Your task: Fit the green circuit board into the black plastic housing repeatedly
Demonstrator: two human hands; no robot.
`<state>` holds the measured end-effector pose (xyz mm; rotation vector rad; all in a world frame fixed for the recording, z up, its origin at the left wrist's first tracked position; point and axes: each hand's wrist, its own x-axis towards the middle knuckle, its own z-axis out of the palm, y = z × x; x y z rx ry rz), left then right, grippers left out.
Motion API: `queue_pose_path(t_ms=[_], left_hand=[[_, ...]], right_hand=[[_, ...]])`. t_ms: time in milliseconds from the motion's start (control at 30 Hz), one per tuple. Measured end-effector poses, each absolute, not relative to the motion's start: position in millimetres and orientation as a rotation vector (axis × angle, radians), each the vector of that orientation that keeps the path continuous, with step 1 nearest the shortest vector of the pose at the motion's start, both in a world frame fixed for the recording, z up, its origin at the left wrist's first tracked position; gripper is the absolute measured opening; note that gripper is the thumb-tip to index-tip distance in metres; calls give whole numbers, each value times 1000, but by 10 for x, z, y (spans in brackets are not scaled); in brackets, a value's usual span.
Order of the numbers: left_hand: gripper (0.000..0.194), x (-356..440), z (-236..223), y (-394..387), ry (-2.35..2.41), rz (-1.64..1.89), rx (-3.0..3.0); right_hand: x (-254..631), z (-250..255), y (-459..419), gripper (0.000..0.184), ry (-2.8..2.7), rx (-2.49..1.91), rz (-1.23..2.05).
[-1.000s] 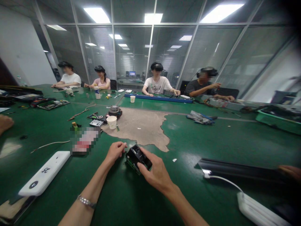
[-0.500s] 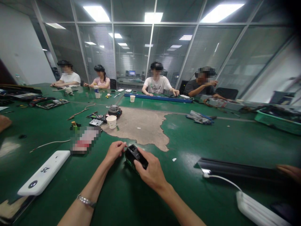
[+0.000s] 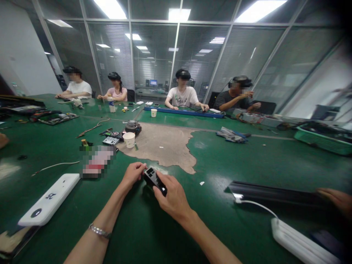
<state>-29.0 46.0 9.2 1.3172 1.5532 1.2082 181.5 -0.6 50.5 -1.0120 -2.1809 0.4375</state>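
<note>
Site judged to be an office room used as an electronics workshop. A long green surface (image 3: 217, 157), broken by a ragged brown patch (image 3: 165, 146), is shared by seated people (image 3: 183, 96), by whom black headgear (image 3: 183, 74) is worn. At left, an exposed circuit board (image 3: 59, 118) is laid out; at right, a loaded green basket (image 3: 319, 142) is placed. The far side is closed by a glass partition (image 3: 154, 24) with blinds (image 3: 117, 47), through which a lit monitor (image 3: 153, 82) is seen. Bright ceiling panels (image 3: 179, 14) noted.

White shirt (image 3: 182, 96): "Take it" (probably).
</note>
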Motion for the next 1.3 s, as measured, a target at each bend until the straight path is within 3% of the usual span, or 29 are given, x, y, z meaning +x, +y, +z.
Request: queue_pose_path(t_ms=[500,667,800,967,1300], left_hand=[[43,-332,75,468,1530,1193,1251],[44,-329,91,455,1508,1202,1253],[46,-341,103,451,1511,1210,1227],[45,-361,94,461,1478,1243,1226],[44,-367,113,448,1496,1236,1220]], right_hand=[[1826,452,-40,43,-2205,-978,372],[1820,449,-29,48,-2276,-1009,377],[1874,517,5,63,-2298,-1027,429],[1879,568,27,50,-2305,-1029,438],[1904,484,-51,57,-2465,-1052,449]])
